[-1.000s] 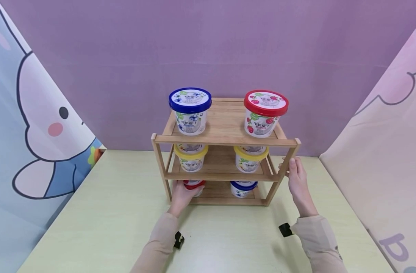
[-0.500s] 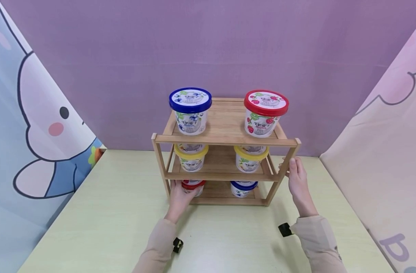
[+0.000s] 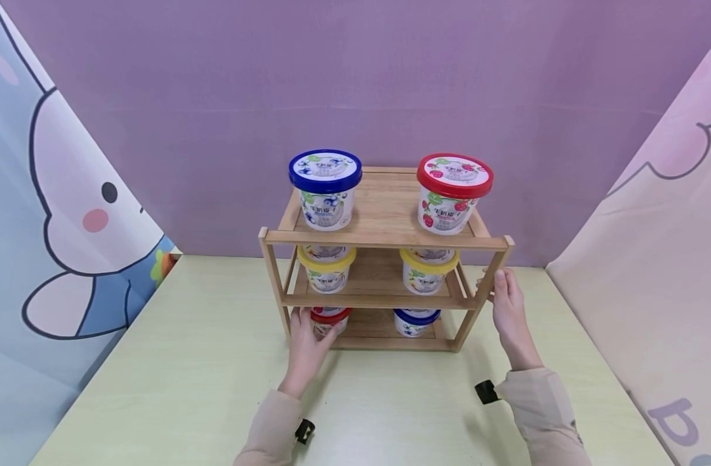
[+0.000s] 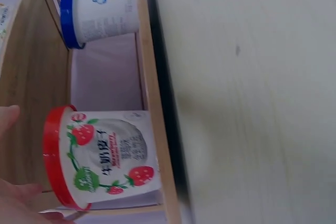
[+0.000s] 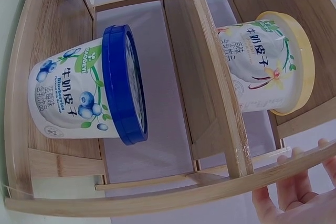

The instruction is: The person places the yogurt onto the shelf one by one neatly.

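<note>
A three-tier wooden shelf rack [image 3: 384, 301] stands on the table. My left hand [image 3: 305, 349] is at the lower left opening, beside a red-lidded strawberry tub [image 4: 113, 156] on the bottom tier. Its thumb and fingers are spread, and in the left wrist view a gap shows between the upper finger and the lid. My right hand [image 3: 509, 310] grips the rack's right front post, fingers curled around it [image 5: 302, 192]. A blue-lidded blueberry tub [image 5: 71, 90] sits at the right of the bottom tier.
The middle tier carries two yellow-lidded tubs, a left one [image 3: 327, 275] and a right one [image 3: 428, 278]. On top stand a blue-lidded tub [image 3: 326, 200] and a red-lidded tub [image 3: 449, 204]. A purple backdrop [image 3: 355, 84] rises behind the pale table [image 3: 186, 362].
My left hand has loosened from the red-lidded tub and drawn slightly left and toward me, its thumb coming off the lid. The tub shifted slightly left earlier. My right hand stays on the post.
</note>
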{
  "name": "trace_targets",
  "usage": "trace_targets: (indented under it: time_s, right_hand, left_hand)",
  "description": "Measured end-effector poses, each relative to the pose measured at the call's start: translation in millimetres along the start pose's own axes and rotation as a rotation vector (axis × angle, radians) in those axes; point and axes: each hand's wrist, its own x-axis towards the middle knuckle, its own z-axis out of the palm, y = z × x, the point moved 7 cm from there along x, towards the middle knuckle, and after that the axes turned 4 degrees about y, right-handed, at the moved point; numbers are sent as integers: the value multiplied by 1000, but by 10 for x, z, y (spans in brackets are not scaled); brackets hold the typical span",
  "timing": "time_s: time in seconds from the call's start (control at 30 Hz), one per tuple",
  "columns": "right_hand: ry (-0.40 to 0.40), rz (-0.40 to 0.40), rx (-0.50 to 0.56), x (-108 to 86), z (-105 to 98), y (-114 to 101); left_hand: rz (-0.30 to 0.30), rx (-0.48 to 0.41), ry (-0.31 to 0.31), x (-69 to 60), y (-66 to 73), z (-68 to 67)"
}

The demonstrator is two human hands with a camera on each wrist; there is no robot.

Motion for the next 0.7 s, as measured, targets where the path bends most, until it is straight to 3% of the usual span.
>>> trace_targets:
  time_s: [0.23,0.4,0.7]
  right_hand:
    - [4,-1,10,-5,2,6]
    - [2,-5,14,-12,-4,-5]
    - [5,21,-12,-28,-39,-22]
  left_hand:
    - [25,13,-8,-92,114,-41]
    - [21,39,-56,-151,198,-83]
    - [-14,67,-143,-260,181,-165]
